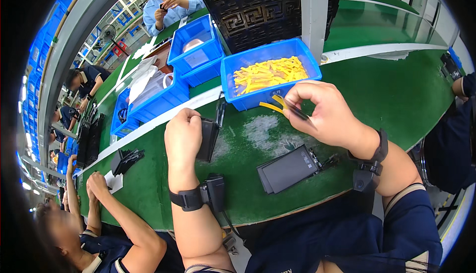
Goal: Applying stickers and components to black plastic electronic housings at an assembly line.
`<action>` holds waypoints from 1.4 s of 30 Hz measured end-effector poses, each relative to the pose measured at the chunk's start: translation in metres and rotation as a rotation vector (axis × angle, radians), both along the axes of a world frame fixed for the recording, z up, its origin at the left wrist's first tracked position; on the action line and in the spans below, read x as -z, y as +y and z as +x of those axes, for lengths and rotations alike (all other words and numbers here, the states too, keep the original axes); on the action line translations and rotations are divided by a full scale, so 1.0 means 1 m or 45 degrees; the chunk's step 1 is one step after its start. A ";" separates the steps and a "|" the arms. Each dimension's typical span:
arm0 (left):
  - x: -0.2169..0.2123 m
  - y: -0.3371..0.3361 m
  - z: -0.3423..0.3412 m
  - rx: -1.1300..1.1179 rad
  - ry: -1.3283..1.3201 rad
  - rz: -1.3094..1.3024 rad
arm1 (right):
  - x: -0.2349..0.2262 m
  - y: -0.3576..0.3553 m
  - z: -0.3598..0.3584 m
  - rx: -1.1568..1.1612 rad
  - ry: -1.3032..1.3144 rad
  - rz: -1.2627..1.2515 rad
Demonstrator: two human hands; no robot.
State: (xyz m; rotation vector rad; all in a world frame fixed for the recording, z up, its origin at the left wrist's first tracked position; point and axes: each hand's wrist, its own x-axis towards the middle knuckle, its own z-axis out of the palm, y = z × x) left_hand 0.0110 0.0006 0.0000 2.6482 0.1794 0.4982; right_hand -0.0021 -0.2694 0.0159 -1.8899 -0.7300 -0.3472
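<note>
My left hand point(184, 136) is closed on the edge of a flat dark rectangular part point(207, 140), tilted above the green table. A thin black bracket-like piece point(220, 109) rises at its far end. My right hand point(325, 112) pinches a slim dark piece point(296, 112) in front of the blue bin point(272, 94). Two yellow strip-like ends point(271, 107) stick out to its left; whether they belong to the dark piece I cannot tell. Yellow strips point(270, 75) fill that bin. Nearer me lie stacked dark grey rectangular parts point(288, 169) with a black hinge-like end.
More blue bins point(193, 45) stand at the far left, and a black patterned crate point(263, 10) behind. A white post point(313, 10) rises by the strip bin. Black parts point(126, 161) lie left of me. Co-workers sit at left and across; another's arm point(463, 85) shows at right.
</note>
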 end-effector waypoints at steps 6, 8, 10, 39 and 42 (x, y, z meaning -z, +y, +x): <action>-0.021 -0.059 -0.027 0.949 -0.065 -0.703 | 0.003 -0.004 0.005 -0.167 0.291 0.052; -0.020 -0.075 -0.034 0.983 -0.135 -0.718 | -0.001 -0.006 0.004 -0.308 0.398 -0.065; -0.018 -0.079 -0.037 0.944 -0.080 -0.759 | 0.000 -0.007 0.005 -0.335 0.380 -0.098; -0.025 -0.116 -0.068 0.783 0.045 -0.321 | -0.009 -0.007 -0.007 0.157 -0.367 0.207; -0.006 -0.104 -0.053 0.801 0.012 -0.865 | -0.005 -0.002 -0.010 0.134 -0.299 0.187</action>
